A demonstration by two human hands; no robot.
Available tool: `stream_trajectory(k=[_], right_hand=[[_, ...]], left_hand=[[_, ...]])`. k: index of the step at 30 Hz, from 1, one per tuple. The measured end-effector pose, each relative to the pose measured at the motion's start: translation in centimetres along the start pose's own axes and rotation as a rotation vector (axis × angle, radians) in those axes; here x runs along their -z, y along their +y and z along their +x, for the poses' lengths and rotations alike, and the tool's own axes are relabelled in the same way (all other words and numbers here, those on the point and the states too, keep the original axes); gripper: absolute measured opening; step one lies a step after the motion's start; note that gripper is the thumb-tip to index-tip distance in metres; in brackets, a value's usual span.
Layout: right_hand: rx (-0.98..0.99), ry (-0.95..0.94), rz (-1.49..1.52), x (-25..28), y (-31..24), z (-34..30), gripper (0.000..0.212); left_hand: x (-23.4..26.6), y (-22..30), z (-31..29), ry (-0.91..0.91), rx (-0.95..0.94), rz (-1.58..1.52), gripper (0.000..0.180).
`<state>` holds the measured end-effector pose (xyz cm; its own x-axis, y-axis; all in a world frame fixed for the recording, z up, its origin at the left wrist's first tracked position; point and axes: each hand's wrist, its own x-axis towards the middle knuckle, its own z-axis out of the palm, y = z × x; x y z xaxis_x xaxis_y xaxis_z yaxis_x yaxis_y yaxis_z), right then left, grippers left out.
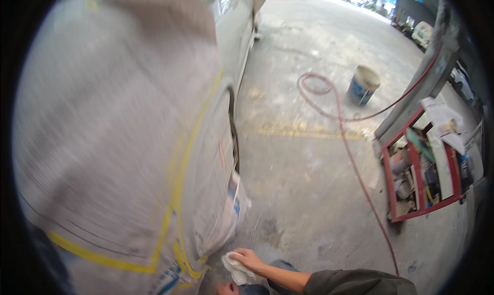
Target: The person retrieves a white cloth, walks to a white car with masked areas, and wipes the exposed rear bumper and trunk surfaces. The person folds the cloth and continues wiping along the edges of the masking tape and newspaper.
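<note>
My right hand [249, 259] reaches in from the lower right, its fingers closed round a crumpled white cloth [237, 271]. Just below the cloth, part of my left hand [227, 289] shows at the bottom edge; it is blurred and its fingers cannot be made out. Both hands are beside the low end of a vehicle [123, 104] whose pale grey panel fills the left side. Yellow masking tape [176, 192] runs along the panel, and masking sheet [224, 218] hangs over the wheel area.
A red hose [355, 166] lies looped across the concrete floor [303, 192]. Beyond it stands a dirty blue-and-white bucket [364, 84]. On the right, a red-framed cart [422, 210] holds cans, tools and paper next to a grey post [437, 68]. More vehicles are far off.
</note>
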<state>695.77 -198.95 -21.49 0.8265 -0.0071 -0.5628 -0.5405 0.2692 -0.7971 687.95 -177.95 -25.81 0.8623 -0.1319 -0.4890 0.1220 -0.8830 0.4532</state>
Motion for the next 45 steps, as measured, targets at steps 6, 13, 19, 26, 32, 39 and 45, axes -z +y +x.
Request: stream_trajectory(k=[6,13,19,26,32,39,45], right_hand=[[-0.157,0.085,0.009,9.0,-18.2,-11.7,0.041],[-0.031,0.155,0.502,20.6,-39.7,-20.9,0.040],[0.143,0.104,0.436,33.6,-55.0,-20.1,0.059],[-0.066,-0.147,0.324,45.8,-69.9,-10.2,0.054],[0.146,0.146,-0.034,58.9,-77.9,4.9,0.052],[0.311,0.327,0.593,77.1,-96.9,14.0,0.032],[0.375,0.413,0.648,92.5,-105.4,31.6,0.038]], left_hand=[[7.1,17.3,-3.5,-0.212,-0.028,-0.518,0.040],[24.7,51.2,-3.5,-0.728,0.157,-1.532,0.021],[24.5,70.0,4.0,-0.540,-0.211,-1.032,0.029],[31.2,84.8,14.7,-0.308,-0.240,-1.236,0.022],[29.4,99.7,33.7,-0.349,-0.297,-1.172,0.023],[29.3,125.4,53.5,-0.574,-0.323,-1.009,0.037],[28.7,144.8,68.7,-0.345,-0.655,-0.568,0.051]])
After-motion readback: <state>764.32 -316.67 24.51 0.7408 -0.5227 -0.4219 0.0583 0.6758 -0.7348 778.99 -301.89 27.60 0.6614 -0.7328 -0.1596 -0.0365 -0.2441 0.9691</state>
